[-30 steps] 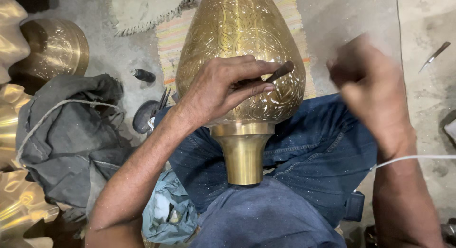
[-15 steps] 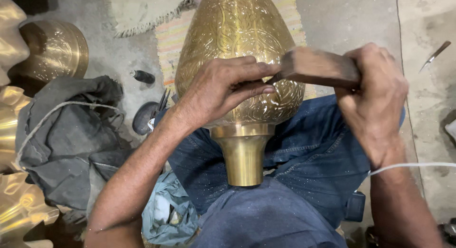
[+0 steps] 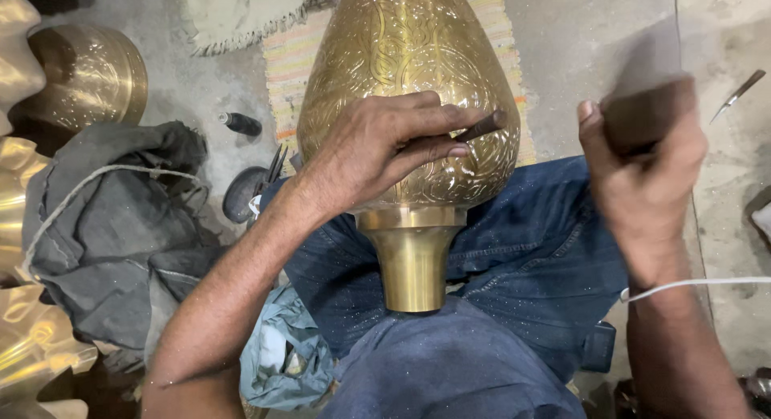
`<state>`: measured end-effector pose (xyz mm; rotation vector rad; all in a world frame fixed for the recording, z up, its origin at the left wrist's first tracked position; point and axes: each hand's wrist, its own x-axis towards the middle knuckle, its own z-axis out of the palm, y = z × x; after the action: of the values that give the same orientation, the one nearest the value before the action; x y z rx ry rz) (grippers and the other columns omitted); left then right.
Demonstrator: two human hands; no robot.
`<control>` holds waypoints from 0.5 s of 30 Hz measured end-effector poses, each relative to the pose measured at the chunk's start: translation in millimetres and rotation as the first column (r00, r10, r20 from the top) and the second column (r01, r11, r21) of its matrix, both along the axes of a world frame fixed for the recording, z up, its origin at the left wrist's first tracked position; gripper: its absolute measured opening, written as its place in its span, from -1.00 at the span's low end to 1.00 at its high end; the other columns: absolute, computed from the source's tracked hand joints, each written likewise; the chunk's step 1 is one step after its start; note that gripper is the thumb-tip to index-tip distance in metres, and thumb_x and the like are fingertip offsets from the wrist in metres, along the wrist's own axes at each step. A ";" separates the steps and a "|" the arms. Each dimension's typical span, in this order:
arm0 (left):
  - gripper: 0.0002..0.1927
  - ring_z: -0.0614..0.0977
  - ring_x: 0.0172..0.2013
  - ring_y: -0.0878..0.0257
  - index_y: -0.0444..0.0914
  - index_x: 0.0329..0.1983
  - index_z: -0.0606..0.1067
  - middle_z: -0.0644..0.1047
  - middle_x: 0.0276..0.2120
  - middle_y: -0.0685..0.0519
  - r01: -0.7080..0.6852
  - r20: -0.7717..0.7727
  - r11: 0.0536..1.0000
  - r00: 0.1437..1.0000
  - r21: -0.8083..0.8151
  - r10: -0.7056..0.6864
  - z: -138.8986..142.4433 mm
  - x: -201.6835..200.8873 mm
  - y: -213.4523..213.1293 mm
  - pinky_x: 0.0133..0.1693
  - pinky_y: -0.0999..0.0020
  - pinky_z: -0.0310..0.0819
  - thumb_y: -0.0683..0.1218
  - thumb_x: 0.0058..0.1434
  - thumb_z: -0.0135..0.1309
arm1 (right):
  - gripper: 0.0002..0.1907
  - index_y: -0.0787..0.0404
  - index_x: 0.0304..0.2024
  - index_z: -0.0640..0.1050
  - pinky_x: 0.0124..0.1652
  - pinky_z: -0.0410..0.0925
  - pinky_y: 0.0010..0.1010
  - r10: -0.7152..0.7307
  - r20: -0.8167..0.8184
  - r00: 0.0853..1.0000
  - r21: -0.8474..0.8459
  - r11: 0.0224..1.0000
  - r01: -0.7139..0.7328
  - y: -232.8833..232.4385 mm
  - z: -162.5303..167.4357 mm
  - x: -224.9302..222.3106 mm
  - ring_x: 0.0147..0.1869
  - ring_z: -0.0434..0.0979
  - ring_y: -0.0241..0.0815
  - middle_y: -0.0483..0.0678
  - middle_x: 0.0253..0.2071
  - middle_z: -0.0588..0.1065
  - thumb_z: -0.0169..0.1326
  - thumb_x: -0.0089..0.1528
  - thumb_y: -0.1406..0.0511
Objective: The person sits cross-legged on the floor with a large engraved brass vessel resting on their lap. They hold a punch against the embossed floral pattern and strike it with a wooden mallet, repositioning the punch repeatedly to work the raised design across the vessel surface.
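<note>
With the brass vase [image 3: 405, 106] lying across my lap, my left hand [image 3: 377, 146] pinches the chisel [image 3: 480, 128] against it while my right hand [image 3: 642, 170] grips the mallet [image 3: 646, 106] (blurred), and a skewed blow could gouge the engraving.

To your left on the grey concrete floor [image 3: 586, 74] lies a crumpled dark grey cloth [image 3: 112, 234] with a pale cord [image 3: 72, 198] looped across it. Beyond it at the upper left sits a round brass bowl [image 3: 88, 82], and fluted brass pieces [image 3: 24, 347] run along the left edge. Near the cloth you have a small black cylinder [image 3: 239, 124] and a dark round dish [image 3: 243, 193] with thin tools leaning at it. A striped woven mat [image 3: 281, 74] lies ahead, with a pale fringed rug [image 3: 241, 18] past it. At the far right a slim metal tool [image 3: 739, 94] lies on the floor, and a bluish rag [image 3: 281, 359] is bunched beside your knee
</note>
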<state>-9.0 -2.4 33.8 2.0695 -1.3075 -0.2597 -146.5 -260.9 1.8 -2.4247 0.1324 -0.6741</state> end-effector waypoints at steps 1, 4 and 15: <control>-0.63 0.70 -0.27 0.30 -0.02 0.23 0.54 0.63 -0.22 0.15 0.003 0.009 1.000 1.000 -0.013 -0.002 -0.6 0.3 -0.5 -0.20 0.29 0.64 0.05 0.36 0.17 | -0.77 0.37 -0.09 0.38 -0.33 0.37 -0.28 0.032 -0.037 0.999 0.082 0.996 -0.029 -1.0 -0.7 -0.5 -0.29 0.53 -0.12 0.06 -0.29 0.49 0.19 0.32 0.50; -0.61 0.69 -0.27 0.31 0.00 0.26 0.52 0.62 -0.23 0.16 0.004 0.031 1.000 1.000 -0.007 -0.004 -2.4 0.4 -0.5 -0.20 0.31 0.64 0.05 0.37 0.17 | -0.80 0.32 -0.07 0.40 -0.27 0.41 -0.31 0.021 -0.036 0.999 -0.122 0.992 -0.025 -3.2 -2.8 -0.8 -0.24 0.54 -0.13 0.03 -0.26 0.50 0.19 0.38 0.48; -0.54 0.61 -0.40 0.33 0.07 0.29 0.50 0.53 -0.37 0.16 -0.027 0.066 0.997 0.998 0.073 0.022 -5.2 -5.4 0.0 -0.37 0.37 0.58 0.07 0.31 0.15 | -0.77 0.29 -0.07 0.46 -0.19 0.40 -0.31 0.019 -0.073 0.997 0.028 0.999 -0.017 4.2 16.3 3.0 -0.22 0.51 -0.17 -0.05 -0.27 0.49 0.25 0.33 0.37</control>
<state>-14.4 -2.3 28.6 2.1712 -1.3283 -0.2354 -143.5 -256.7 18.1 -2.4222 0.1489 -0.5722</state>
